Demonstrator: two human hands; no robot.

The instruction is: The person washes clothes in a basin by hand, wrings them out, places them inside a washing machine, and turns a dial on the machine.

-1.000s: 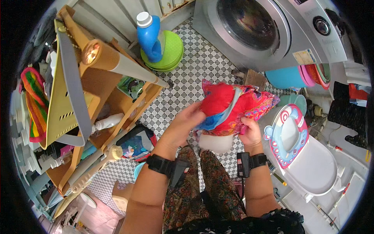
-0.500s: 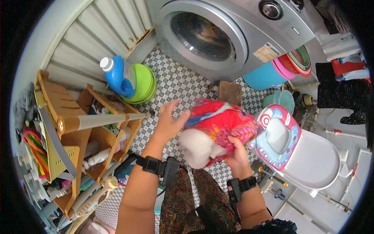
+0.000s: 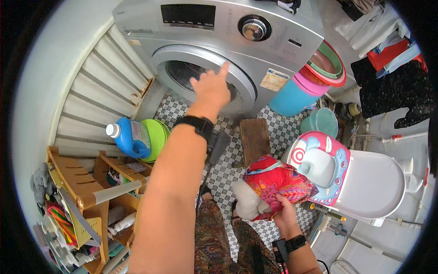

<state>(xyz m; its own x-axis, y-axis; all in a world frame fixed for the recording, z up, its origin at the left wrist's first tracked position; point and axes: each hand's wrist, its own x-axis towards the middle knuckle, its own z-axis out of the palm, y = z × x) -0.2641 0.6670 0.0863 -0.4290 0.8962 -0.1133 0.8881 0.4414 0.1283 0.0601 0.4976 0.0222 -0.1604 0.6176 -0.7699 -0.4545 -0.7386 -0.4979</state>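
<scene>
My left hand (image 3: 212, 90) is raised in front of the round door (image 3: 244, 75) of a silver washing machine (image 3: 278, 48). Its index finger and thumb stretch out, and nothing is in it; whether it touches the door I cannot tell. Above the fingertip are the machine's dial (image 3: 254, 28) and dark display (image 3: 188, 16). Down by my knees, my right hand (image 3: 286, 215) grips a red patterned cloth (image 3: 279, 179) with a light blue strip. A bunched white cloth (image 3: 247, 201) lies against its left side. Part of my right hand's fingers is hidden by the red cloth.
A small wooden stool (image 3: 255, 141) stands before the machine. To the left are a blue detergent bottle (image 3: 130, 137), green basins (image 3: 157, 137) and a brown shelf (image 3: 75, 178). On the right are a toilet with a child seat (image 3: 337, 169), a teal bucket (image 3: 326, 123) and stacked tubs (image 3: 292, 98).
My left hand has left the cloth bundle and risen forward to the washing machine door. The right hand keeps the red cloth, now lower in view. My view has tilted up toward the machine.
</scene>
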